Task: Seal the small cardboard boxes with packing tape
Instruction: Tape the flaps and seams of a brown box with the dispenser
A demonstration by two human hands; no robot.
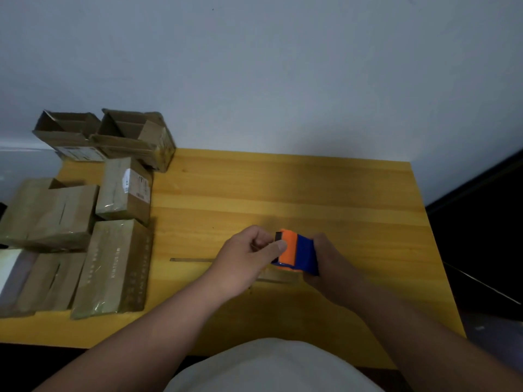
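While the tape dispenser (294, 251) is gripped by the right hand (328, 261) and its end pinched by the left hand (249, 250), sticky tape could be tangled, with boxes (113, 267) waiting at nine o'clock.

One wide-angle view from the person's head looks forward and steeply down onto the desk (311, 188), close enough that both forearms fill the lower frame, with the wall (254, 66) behind.

We count seven brown cardboard boxes (121, 264) on our yellow wooden table (283, 188) and one orange-and-blue plastic tape dispenser (295, 251).
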